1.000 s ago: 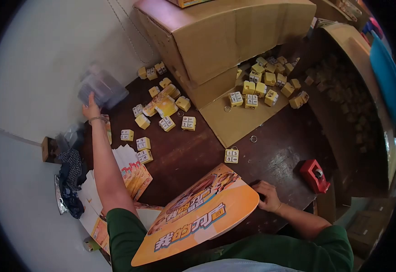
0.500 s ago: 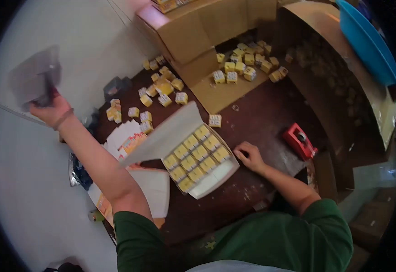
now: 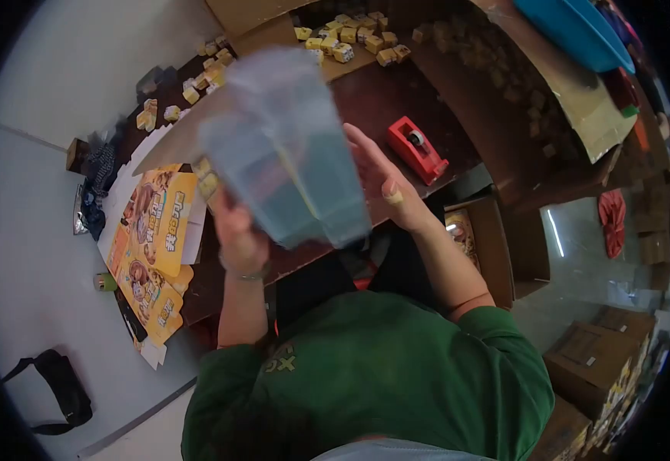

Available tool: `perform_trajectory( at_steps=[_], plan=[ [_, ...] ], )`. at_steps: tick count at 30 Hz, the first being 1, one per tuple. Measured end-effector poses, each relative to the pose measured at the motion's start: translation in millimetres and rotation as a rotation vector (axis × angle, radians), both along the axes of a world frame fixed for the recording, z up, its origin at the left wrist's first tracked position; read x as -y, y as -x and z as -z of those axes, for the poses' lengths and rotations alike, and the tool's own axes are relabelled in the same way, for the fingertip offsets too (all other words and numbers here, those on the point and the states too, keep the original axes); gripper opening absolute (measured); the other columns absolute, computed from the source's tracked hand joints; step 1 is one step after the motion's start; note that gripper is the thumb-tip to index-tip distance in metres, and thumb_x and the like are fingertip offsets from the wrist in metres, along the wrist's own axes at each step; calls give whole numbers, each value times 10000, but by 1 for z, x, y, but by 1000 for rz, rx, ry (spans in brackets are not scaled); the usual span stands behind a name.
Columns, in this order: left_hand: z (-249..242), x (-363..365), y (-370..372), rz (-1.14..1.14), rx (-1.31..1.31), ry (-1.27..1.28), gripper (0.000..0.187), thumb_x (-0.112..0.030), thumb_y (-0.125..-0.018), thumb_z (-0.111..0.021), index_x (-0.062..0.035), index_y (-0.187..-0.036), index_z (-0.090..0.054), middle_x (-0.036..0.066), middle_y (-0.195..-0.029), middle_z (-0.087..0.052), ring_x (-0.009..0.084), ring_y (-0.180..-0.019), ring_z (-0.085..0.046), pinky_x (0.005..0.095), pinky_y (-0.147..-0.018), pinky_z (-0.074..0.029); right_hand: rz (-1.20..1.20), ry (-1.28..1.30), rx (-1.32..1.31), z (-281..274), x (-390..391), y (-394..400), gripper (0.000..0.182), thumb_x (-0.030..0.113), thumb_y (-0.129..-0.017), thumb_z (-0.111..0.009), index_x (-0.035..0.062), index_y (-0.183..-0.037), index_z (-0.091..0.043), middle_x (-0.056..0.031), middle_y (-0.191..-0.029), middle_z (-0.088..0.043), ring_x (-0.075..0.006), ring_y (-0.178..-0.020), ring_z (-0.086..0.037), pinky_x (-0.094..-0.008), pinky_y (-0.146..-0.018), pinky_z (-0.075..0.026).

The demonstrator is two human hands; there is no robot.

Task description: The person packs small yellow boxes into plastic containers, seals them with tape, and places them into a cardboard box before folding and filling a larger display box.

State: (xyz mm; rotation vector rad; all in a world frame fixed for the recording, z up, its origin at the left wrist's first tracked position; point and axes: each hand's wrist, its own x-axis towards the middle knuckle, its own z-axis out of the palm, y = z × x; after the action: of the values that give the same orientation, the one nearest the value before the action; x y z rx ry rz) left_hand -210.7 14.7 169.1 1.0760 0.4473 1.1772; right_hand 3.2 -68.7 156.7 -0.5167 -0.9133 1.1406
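A clear plastic folded sheet or box (image 3: 289, 154), smeared by motion, is held up over the table in front of me. My left hand (image 3: 241, 237) grips its lower left edge. At its right side, my right hand (image 3: 388, 184) has its fingers stretched out along the edge, with the thumb apart. Behind the plastic, the white carton of small yellow boxes is mostly hidden; a few yellow boxes (image 3: 206, 178) show at its left. Flat yellow printed cartons (image 3: 154, 230) lie to the left of my left hand.
A red tape dispenser (image 3: 417, 150) stands right of my right hand. Loose small yellow boxes (image 3: 342, 38) lie on cardboard at the back. A large cardboard box (image 3: 496, 92) with many small boxes is at right, under a blue basin (image 3: 577, 31). A black bag (image 3: 62, 392) lies lower left.
My left hand has brought the clear plastic from far left to over the table in front of me. My right hand has lifted from the white carton to the plastic's side. The view has shifted.
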Motion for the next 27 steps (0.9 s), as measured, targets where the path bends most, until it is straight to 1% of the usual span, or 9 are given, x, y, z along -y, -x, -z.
perform_trajectory(
  at_steps=[3,6,7,8,12,14,18,22,27],
  plan=[
    [52,55,-31,366,-127,202,623,-280,-890,-668,32,-1374,-428,70,-1277,-559,165,-1169,-532,310,-1017,-410,-28,565,199,5,47,-18,602,348,-870,-705,-22,-1306,-515,-106,-1164,-618,-194,-1082,-589,-327,-942,-466],
    [88,55,-35,494,-279,386,474,-115,-948,-570,12,-1380,-421,88,-1267,-567,164,-1165,-537,313,-1015,-415,-22,690,32,50,64,-23,517,323,-871,-704,-28,-1222,-563,-98,-1089,-643,-165,-986,-623,-315,-866,-506],
    [85,51,-36,369,-330,347,484,-102,-943,-570,-3,-1389,-411,97,-1259,-571,161,-1174,-534,316,-1019,-415,-32,712,60,67,69,-25,514,326,-870,-705,-25,-1219,-564,-98,-1089,-645,-163,-980,-626,-312,-858,-510],
    [83,46,-36,243,-380,304,496,-90,-939,-571,-17,-1399,-401,106,-1251,-575,157,-1184,-530,319,-1024,-414,-44,731,91,82,71,-27,511,328,-870,-705,-22,-1215,-566,-99,-1088,-647,-161,-973,-629,-310,-851,-513],
    [49,28,-40,209,-801,-896,350,-51,-782,-672,-53,-1130,-637,107,-1254,-550,290,-1111,-558,385,-977,-446,-232,711,155,92,71,-25,511,309,-878,-699,-4,-1252,-543,-99,-1124,-638,-168,-990,-624,-311,-855,-517],
    [39,34,-40,502,-918,-1009,339,-100,-773,-709,-61,-1099,-627,108,-1140,-567,310,-1048,-563,387,-924,-469,-358,753,101,112,68,-18,524,324,-891,-691,-5,-1268,-535,-105,-1142,-637,-169,-996,-631,-312,-853,-526],
    [38,41,-25,559,-916,-956,267,-180,-750,-750,-84,-955,-607,91,-1017,-545,283,-951,-555,384,-836,-473,-484,819,54,106,75,3,583,458,-962,-580,-24,-1289,-538,-125,-1206,-627,-185,-1074,-623,-310,-892,-525],
    [36,51,0,660,-1071,-1111,218,-191,-754,-748,-110,-795,-550,86,-998,-537,256,-913,-505,357,-787,-398,-684,867,59,135,83,24,607,476,-948,-596,-20,-1291,-531,-117,-1213,-627,-155,-1052,-627,-304,-883,-531],
    [50,40,30,642,-1046,-1052,179,-163,-778,-720,-91,-850,-573,75,-1024,-550,272,-956,-502,362,-833,-378,-704,1041,28,138,77,29,570,432,-940,-625,-19,-1279,-543,-124,-1188,-637,-169,-996,-653,-320,-853,-558]
  ],
)
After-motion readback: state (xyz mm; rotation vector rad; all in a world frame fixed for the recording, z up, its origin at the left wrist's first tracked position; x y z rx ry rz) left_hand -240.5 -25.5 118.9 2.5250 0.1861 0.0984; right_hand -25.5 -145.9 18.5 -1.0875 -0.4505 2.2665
